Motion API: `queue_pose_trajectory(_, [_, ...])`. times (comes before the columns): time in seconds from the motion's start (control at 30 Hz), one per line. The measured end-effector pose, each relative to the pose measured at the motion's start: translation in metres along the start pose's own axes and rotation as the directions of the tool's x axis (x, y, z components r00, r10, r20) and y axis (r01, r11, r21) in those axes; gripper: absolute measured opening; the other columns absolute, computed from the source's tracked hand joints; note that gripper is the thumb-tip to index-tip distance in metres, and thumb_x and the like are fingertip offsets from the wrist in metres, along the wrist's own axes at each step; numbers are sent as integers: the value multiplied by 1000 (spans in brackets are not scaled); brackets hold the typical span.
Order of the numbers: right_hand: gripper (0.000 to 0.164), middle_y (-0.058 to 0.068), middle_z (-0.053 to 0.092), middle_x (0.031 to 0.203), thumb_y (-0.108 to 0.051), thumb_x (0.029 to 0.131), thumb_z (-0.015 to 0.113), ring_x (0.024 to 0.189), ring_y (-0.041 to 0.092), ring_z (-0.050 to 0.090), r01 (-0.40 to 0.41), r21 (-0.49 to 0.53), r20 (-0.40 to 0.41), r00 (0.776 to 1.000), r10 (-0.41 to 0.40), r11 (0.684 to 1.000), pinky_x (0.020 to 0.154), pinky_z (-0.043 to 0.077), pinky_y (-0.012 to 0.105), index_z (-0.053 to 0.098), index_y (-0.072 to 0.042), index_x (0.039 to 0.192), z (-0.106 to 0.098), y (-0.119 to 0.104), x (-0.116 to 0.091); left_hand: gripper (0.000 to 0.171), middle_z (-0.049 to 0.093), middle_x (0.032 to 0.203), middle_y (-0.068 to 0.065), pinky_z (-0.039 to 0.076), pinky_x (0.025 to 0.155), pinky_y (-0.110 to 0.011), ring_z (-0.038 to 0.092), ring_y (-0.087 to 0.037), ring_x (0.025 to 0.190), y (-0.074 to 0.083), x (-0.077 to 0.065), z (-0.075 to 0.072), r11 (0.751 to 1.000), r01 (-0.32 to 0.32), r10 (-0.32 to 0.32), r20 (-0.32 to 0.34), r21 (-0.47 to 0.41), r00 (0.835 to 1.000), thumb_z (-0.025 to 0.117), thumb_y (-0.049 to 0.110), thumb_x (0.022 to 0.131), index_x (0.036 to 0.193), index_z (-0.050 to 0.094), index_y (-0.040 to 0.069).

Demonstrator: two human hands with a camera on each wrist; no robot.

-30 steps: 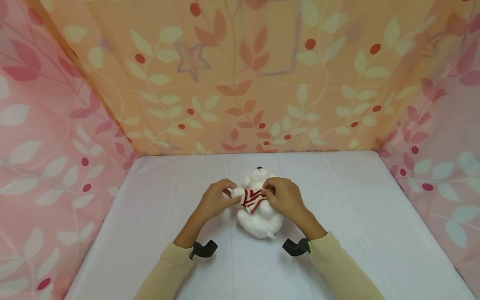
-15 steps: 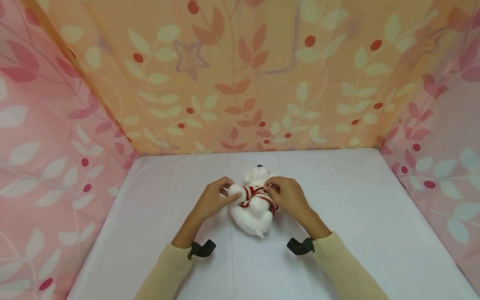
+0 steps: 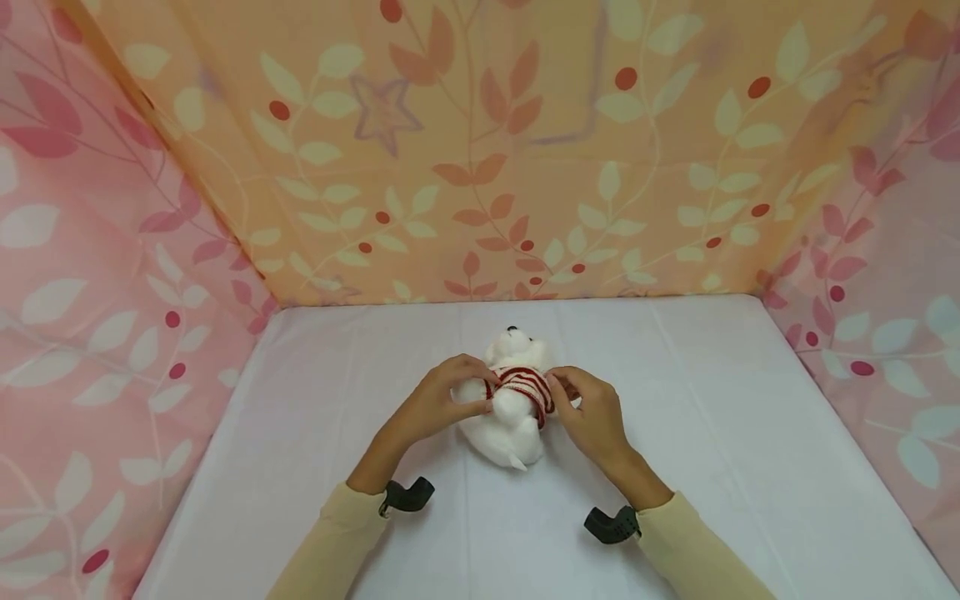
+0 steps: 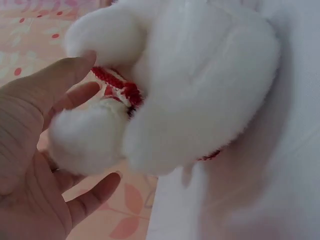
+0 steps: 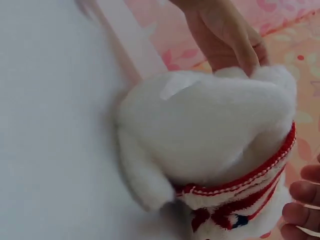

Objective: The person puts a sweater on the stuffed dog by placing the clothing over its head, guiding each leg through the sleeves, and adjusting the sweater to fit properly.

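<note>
A white plush bear (image 3: 513, 408) with a black nose lies on the white table, head toward the back wall. It wears a red-and-white striped knitted sweater (image 3: 528, 383). My left hand (image 3: 442, 400) curls loosely round the bear's arm, thumb and fingertips by the sweater's edge; in the left wrist view that paw (image 4: 85, 137) sits between the thumb and fingers. On the other side, my right hand (image 3: 595, 408) has its bent fingertips near or touching the sweater's edge. The right wrist view shows its fingers (image 5: 302, 192) beside the sweater, with no cloth visibly pinched.
The white-covered table (image 3: 337, 367) extends around the bear. An orange leaf-patterned cloth (image 3: 480, 150) stands behind it, with pink floral cloths (image 3: 97, 300) at the sides. A black device (image 3: 408, 496) is strapped to each wrist.
The bear has shifted slightly left and turned a little, and its sweater lies straighter over the front. My left fingers have moved inward to the sweater; my right hand has moved outward to the bear's side.
</note>
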State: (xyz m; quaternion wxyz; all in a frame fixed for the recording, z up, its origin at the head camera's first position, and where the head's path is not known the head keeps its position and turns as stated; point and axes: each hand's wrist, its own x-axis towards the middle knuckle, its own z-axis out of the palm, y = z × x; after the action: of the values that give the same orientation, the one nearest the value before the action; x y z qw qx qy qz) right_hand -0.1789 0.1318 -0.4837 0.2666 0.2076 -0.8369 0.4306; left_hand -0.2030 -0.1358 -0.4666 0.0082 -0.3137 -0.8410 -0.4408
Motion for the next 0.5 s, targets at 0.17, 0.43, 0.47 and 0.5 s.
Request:
queue_pose_trajectory(0.17, [13, -2, 67, 79, -8, 91, 73, 65, 9, 61, 63, -42, -18, 998, -64, 997, 54, 52, 34, 74, -4, 103, 2, 1, -13, 34, 64, 115, 7, 47, 102, -40, 57, -13, 115, 0, 6, 5, 996, -35, 35, 7, 79, 999, 87, 25, 82, 113, 76, 20])
queue_pose_trajectory(0.43, [42, 3, 61, 84, -40, 83, 82, 61, 16, 56, 183, -122, -9, 983, -186, 976, 51, 41, 21, 70, -6, 106, 16, -15, -28, 30, 60, 99, 11, 52, 79, -29, 57, -8, 93, 3, 8, 20, 948, -35, 54, -51, 316, 997, 86, 7, 78, 101, 75, 23])
queue_pose_trajectory(0.47, [45, 2, 62, 86, -43, 82, 83, 61, 16, 57, 175, -132, -17, 984, -179, 976, 52, 42, 21, 70, -6, 106, 17, -17, -29, 29, 60, 97, 12, 52, 77, -28, 57, -7, 91, 5, 7, 22, 945, -34, 54, -54, 324, 997, 85, 6, 79, 99, 74, 23])
queue_pose_trajectory(0.5, [48, 2, 63, 88, -44, 80, 84, 61, 15, 57, 167, -139, -23, 985, -172, 976, 52, 43, 21, 70, -7, 106, 18, -19, -29, 27, 59, 95, 13, 51, 74, -26, 57, -6, 88, 6, 7, 24, 942, -32, 53, -54, 335, 997, 84, 7, 79, 98, 74, 24])
